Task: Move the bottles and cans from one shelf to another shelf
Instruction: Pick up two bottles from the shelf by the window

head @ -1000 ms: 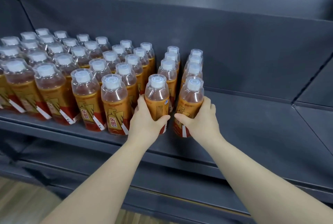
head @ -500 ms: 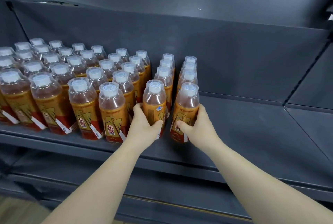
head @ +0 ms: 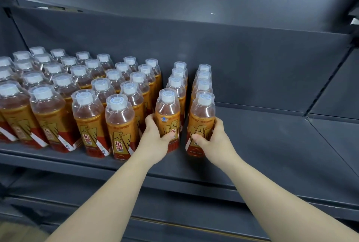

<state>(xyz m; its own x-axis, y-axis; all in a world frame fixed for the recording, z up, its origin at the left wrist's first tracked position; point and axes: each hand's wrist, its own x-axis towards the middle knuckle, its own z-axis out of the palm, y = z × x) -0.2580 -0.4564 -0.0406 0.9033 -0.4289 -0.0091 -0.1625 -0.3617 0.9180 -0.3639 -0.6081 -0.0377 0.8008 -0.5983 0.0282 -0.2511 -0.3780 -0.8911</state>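
As the 2 front bottles are standing on the grey shelf (head: 272, 144) at frame centre, the left hand (head: 155, 141) is gripping the left bottle (head: 167, 109) and the right hand (head: 216, 141) is gripping the right bottle (head: 203, 112). Arriving or leaving, I cannot tell; the next move is calling for keeping both upright beside their rows.

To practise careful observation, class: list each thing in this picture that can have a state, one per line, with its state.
Left hand: grips a front bottle.
Right hand: grips the front bottle beside it.
Bottle in left hand: upright, capped.
Bottle in right hand: upright, capped.
Other bottles: upright, capped, in rows.
Shelf: holds bottles on its left part.
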